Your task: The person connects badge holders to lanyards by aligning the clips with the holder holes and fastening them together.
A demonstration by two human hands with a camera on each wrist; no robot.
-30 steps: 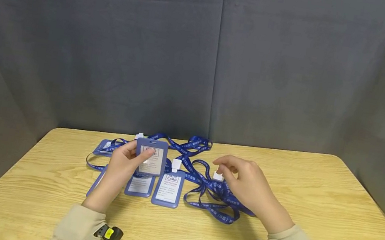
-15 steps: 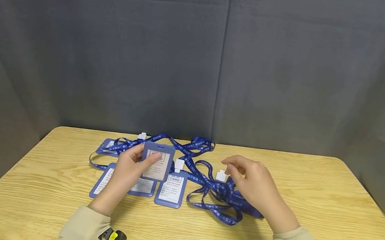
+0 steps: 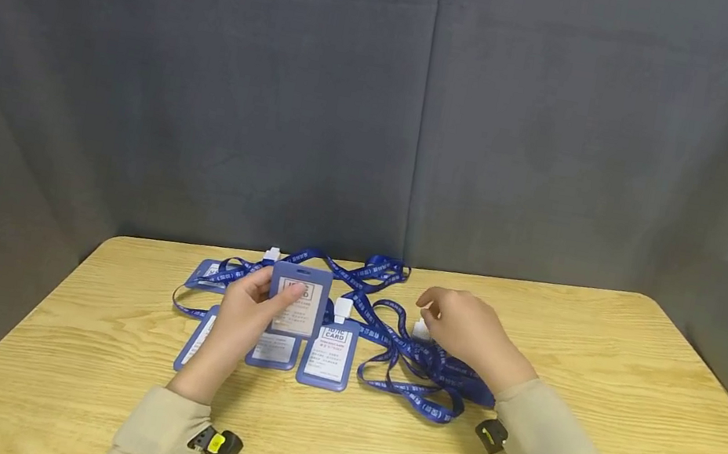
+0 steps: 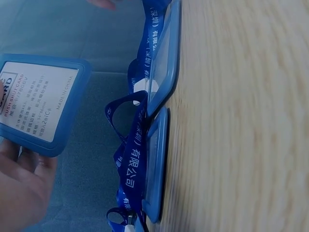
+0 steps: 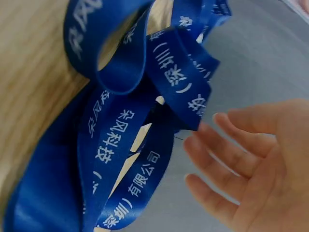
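My left hand (image 3: pixel 243 315) holds up a blue ID badge holder (image 3: pixel 302 320), its thumb on the front and the other fingers behind. In the left wrist view, the printed face of this badge holder (image 4: pixel 41 101) shows inside its blue frame. My right hand (image 3: pixel 463 326) hovers close over a heap of blue lanyards (image 3: pixel 428 364), beside a white clip (image 3: pixel 421 330). Nothing shows between its loosely bent fingers (image 5: pixel 227 145) in the right wrist view, where the printed lanyard straps (image 5: pixel 116 130) lie next to the fingertips.
A blue badge holder (image 3: pixel 326 360) with a white clip (image 3: pixel 342 309) lies mid-table. Left of it are more badge holders (image 3: pixel 272 355), partly behind the left hand. Lanyard straps (image 3: pixel 371 272) cross behind them. The wooden table (image 3: pixel 329 444) ends at a grey curtain (image 3: pixel 280 126).
My left hand has carried the badge holder slightly right and still grips it. The right hand has shifted a little left and away from me, its fingers bending in slightly more.
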